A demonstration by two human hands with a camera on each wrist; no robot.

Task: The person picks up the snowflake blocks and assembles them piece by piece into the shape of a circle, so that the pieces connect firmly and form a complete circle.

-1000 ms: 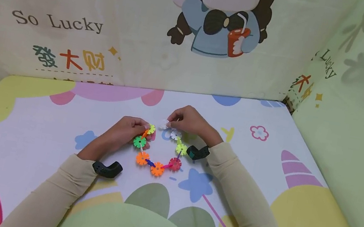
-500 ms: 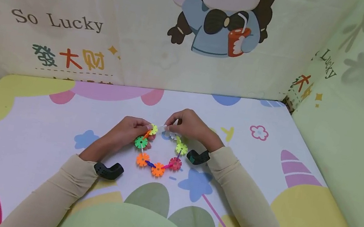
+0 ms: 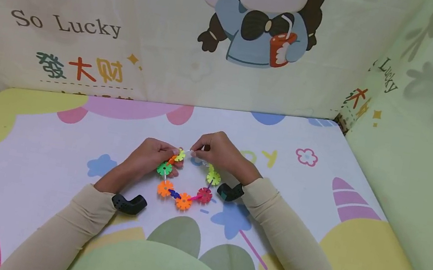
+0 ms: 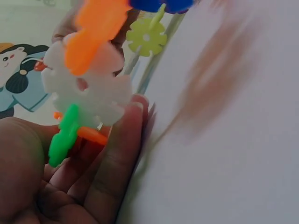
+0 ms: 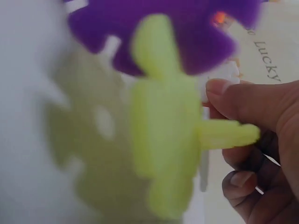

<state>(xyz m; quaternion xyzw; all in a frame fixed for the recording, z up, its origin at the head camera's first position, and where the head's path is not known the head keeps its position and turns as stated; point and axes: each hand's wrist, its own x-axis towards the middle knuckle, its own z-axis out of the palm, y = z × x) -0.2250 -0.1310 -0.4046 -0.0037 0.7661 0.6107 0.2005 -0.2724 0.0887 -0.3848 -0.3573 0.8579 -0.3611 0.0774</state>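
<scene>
A chain of interlocking plastic snowflake discs curves into a near ring, with an orange disc (image 3: 183, 201) at its near side. My left hand (image 3: 149, 156) pinches a yellow disc (image 3: 181, 155) at the far left end. Beside its fingers hang a green disc (image 3: 164, 169) and, in the left wrist view, a white disc (image 4: 88, 88). The right hand (image 3: 218, 149) pinches a white disc (image 5: 229, 70) at the other end, its fingertips close to the yellow disc. A yellow-green disc (image 3: 213, 177) and a purple disc (image 5: 187, 42) hang below that hand.
The discs are over a table with a printed cloth (image 3: 47, 155). A printed curtain (image 3: 163, 41) rises behind it and another (image 3: 417, 152) along the right. Each wrist wears a black device, one on the left wrist (image 3: 129, 203).
My right hand has moved left and slightly nearer with the white disc, narrowing the gap between the chain's two ends. The left hand has stayed nearly in place, still pinching the yellow disc.
</scene>
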